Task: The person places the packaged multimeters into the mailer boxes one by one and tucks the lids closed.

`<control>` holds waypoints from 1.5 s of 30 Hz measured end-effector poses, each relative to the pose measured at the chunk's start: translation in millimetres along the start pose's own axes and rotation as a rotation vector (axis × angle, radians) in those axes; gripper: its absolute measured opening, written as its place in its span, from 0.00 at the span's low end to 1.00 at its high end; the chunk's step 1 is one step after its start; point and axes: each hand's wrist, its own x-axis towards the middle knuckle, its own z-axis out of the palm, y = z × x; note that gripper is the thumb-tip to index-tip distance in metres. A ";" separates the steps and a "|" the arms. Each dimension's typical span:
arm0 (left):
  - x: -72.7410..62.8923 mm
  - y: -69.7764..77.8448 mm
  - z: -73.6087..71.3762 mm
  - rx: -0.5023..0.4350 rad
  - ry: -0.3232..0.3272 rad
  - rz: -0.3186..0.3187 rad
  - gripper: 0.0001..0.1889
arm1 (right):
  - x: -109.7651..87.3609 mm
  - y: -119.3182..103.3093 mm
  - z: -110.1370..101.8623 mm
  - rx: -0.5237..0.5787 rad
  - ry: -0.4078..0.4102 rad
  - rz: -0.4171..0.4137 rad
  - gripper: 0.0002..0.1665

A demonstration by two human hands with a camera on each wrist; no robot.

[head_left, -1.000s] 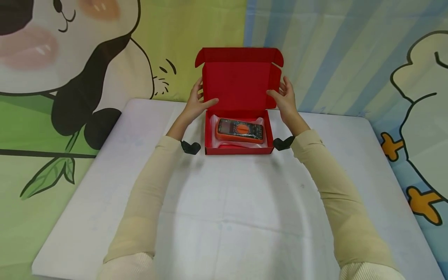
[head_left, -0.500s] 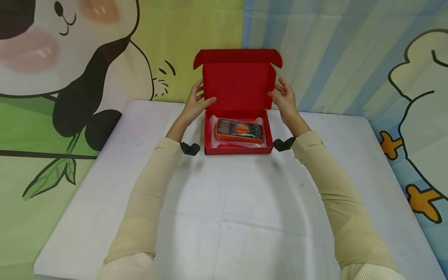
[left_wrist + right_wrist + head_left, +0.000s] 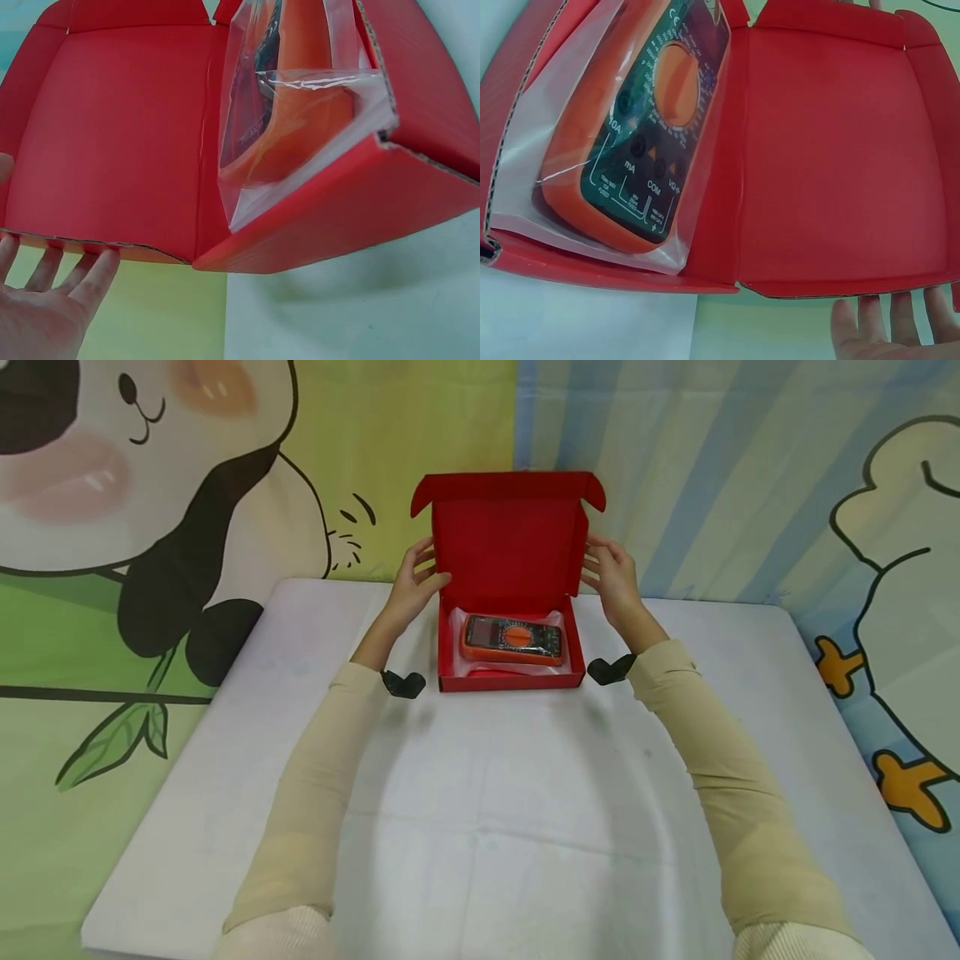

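Note:
A red cardboard box (image 3: 512, 683) stands with its lid (image 3: 510, 547) raised at the back of the table. Inside lies an orange and black multimeter (image 3: 512, 640) in a clear plastic bag (image 3: 676, 262), dial facing up. My left hand (image 3: 411, 587) is at the lid's left side. In the left wrist view its fingertips (image 3: 105, 259) touch the lid's side flap, and the thumb shows at the frame's edge. My right hand (image 3: 617, 581) is at the lid's right side, fingers extended along the flap; in the right wrist view those fingers (image 3: 904, 319) reach the lid's edge.
The box rests on a white-covered table (image 3: 480, 827). Right behind it hangs a cartoon-printed backdrop (image 3: 450, 418). Dark wrist pieces (image 3: 405, 685) sit on both wrists close to the box's sides.
The lid has tipped slightly forward and its top edge sits lower. Both hands follow it, and the right thumb has come off the lid's inner face. The multimeter stays in place.

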 end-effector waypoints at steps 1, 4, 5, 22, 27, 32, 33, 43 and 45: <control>-0.5 -0.6 -0.2 -0.011 -0.001 0.004 0.36 | 0.1 0.0 -0.5 0.013 0.002 0.000 0.24; -1.7 -2.5 -1.3 -0.035 -0.005 0.014 0.35 | 0.3 -0.1 -2.0 0.049 0.003 0.002 0.24; -2.2 -3.0 -1.5 -0.042 -0.008 0.016 0.35 | 0.3 -0.2 -2.4 0.058 0.005 0.000 0.24; -7.8 2.1 0.7 -0.091 0.045 0.037 0.29 | 1.5 3.5 -5.1 0.075 -0.019 -0.044 0.24; -9.0 0.0 -0.2 -0.161 0.026 0.050 0.27 | 1.7 2.3 -6.6 0.046 -0.018 -0.038 0.27; -14.6 -0.7 -3.4 -0.232 0.026 0.029 0.28 | -0.4 2.0 -10.9 -0.016 -0.019 -0.032 0.33; -15.9 -0.9 -4.5 -0.242 0.026 0.020 0.30 | -1.4 2.1 -11.9 -0.032 -0.022 -0.028 0.34; -19.3 8.4 -10.8 -0.216 0.009 -0.033 0.32 | -5.8 -5.6 -23.0 -0.015 -0.095 0.008 0.42; -19.1 12.2 -13.0 -0.186 0.017 -0.036 0.32 | -6.6 -8.4 -24.7 -0.028 -0.114 0.008 0.41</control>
